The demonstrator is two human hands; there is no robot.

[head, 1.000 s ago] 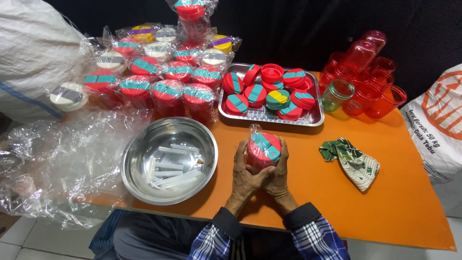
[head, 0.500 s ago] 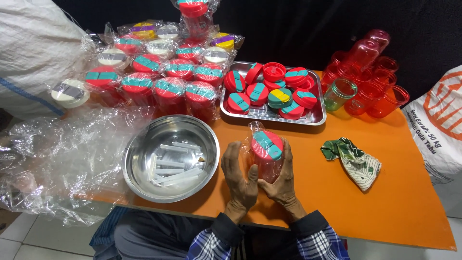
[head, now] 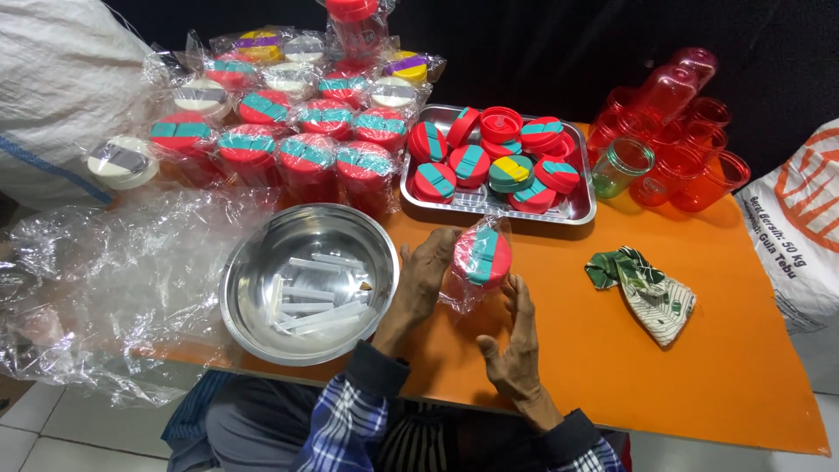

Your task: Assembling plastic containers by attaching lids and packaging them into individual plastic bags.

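Observation:
A red cup with a red and teal lid, wrapped in clear plastic (head: 480,258), stands on the orange table (head: 717,350) in front of me. My left hand (head: 423,281) rests against its left side, fingers on the wrap. My right hand (head: 514,343) has come off it and hovers just below and to the right, fingers spread and holding nothing.
A steel bowl (head: 308,281) with clear straws sits left of my hands. A steel tray of red lids (head: 496,166) lies behind. Wrapped cups (head: 301,131) crowd the back left, bare red cups (head: 673,140) the back right. A folded cloth (head: 645,292) lies right, loose plastic (head: 96,280) left.
Both hands were closed around the wrapped cup a second ago. The right hand has let go and drawn back toward me; the left stays against the cup.

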